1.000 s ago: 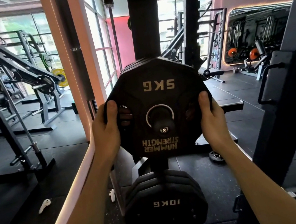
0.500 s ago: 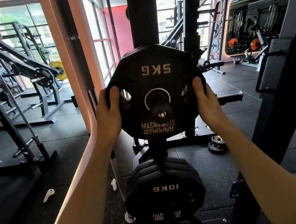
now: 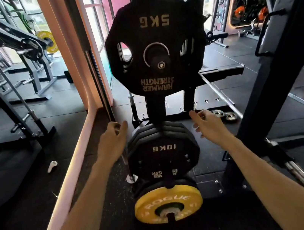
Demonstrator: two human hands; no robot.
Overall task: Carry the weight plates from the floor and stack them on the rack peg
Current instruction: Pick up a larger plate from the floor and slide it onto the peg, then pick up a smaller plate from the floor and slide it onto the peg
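Note:
A black 5 kg Hammer Strength plate (image 3: pixel 154 35) hangs on the upper rack peg (image 3: pixel 161 63), upside down, with nobody touching it. Below it several black 10 kg plates (image 3: pixel 162 149) sit on a middle peg, and a yellow Rogue plate (image 3: pixel 168 203) on the lowest one. My left hand (image 3: pixel 113 139) hovers beside the left edge of the 10 kg stack, fingers loosely apart and holding nothing. My right hand (image 3: pixel 208 123) is at the stack's right side, also loosely spread and holding nothing. Two small silver-centred plates (image 3: pixel 225 115) lie on the floor to the right.
The rack's black upright (image 3: pixel 279 67) slants across the right side. A barbell (image 3: pixel 103 102) stands upright at the left of the pegs beside a peach-coloured pillar (image 3: pixel 72 67). A white earbud (image 3: pixel 52 166) lies on the black floor at left. Other machines fill the left.
Both hands have let go of the 5 kg plate, which now hangs on the peg, and have dropped down to either side of the 10 kg stack. The view tilted downward.

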